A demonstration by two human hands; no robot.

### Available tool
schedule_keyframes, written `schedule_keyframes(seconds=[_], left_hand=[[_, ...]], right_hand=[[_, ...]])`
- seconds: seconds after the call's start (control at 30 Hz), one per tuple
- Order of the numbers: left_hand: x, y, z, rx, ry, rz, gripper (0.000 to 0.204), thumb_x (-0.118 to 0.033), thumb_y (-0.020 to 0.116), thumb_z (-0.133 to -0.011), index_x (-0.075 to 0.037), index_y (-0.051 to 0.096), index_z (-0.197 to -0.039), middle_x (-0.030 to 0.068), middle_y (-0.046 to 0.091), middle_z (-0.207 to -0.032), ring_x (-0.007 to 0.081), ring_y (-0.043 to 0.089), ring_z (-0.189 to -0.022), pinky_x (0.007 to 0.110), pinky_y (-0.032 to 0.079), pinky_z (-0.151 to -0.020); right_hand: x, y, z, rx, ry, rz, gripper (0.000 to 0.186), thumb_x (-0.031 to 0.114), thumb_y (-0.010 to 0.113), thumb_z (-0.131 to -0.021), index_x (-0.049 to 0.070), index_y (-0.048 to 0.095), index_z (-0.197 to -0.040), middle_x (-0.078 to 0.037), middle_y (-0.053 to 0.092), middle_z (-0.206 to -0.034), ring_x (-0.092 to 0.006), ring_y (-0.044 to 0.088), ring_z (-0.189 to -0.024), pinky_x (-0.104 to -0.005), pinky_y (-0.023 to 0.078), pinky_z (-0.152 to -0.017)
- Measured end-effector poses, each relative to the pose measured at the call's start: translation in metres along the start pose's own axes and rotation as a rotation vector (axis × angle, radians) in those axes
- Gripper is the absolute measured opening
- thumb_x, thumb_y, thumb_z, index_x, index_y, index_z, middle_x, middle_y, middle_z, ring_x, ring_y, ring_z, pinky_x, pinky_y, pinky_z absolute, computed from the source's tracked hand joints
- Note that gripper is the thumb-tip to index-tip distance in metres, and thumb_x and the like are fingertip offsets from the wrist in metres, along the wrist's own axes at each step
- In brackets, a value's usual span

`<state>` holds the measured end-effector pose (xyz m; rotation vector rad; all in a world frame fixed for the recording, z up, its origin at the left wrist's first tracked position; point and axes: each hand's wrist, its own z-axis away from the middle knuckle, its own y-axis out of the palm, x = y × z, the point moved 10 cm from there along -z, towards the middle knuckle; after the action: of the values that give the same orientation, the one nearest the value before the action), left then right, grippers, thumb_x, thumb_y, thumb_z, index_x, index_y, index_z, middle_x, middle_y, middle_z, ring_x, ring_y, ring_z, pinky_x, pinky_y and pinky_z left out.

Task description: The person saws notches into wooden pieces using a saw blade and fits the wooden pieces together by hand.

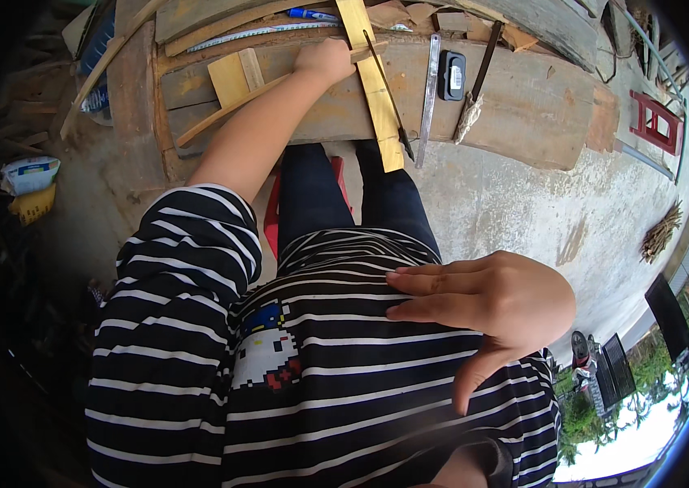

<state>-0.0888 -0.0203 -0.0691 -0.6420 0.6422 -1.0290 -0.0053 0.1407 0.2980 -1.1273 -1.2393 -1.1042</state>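
Observation:
My left hand (326,63) reaches to the wooden bench and is closed around a narrow wooden stick, whose end (367,53) pokes out over a yellow wood strip (379,102). The strip runs across the bench and overhangs its near edge. A thin dark rod-like tool (389,98) with a thicker near end lies along the strip; its kind is unclear. My right hand (497,301) is raised in front of my striped shirt, fingers stretched out and thumb apart, holding nothing. Right of the strip lie a metal ruler (429,98) and a black case with a white label (452,76).
A dark blade with a cloth-wrapped handle (470,118) lies farther right on the bench (523,114). A yellow board (231,80), a blue pen (312,15) and a measuring tape (259,32) are at left and back. A red stool (655,122) stands at far right.

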Motion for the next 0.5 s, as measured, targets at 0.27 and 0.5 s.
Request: schedule_keyframes(seconds=[0.27,0.5], left_hand=[[0.001,0.003,-0.002,-0.017,-0.007,-0.045,0.046,-0.038,0.063,-0.082,-0.005,0.065,-0.114,0.0155,0.067,-0.113,0.0321,0.066,-0.103,0.045,0.055,-0.086],[-0.009,-0.009,0.007,-0.019,0.001,-0.105,0.050,-0.042,0.064,-0.080,-0.005,0.066,-0.114,0.0165,0.068,-0.112,0.0315,0.066,-0.102,0.045,0.054,-0.086]], right_hand=[[-0.001,-0.002,0.030,-0.270,0.039,-0.458,0.019,0.014,0.065,-0.091,-0.004,0.067,-0.086,-0.017,0.069,-0.085,-0.0216,0.068,-0.077,-0.0280,0.053,-0.062],[-0.026,-0.017,0.017,-0.683,0.165,-1.264,0.020,0.010,0.067,-0.088,-0.008,0.060,-0.088,-0.013,0.063,-0.075,-0.0142,0.060,-0.062,-0.0254,0.048,-0.057]])
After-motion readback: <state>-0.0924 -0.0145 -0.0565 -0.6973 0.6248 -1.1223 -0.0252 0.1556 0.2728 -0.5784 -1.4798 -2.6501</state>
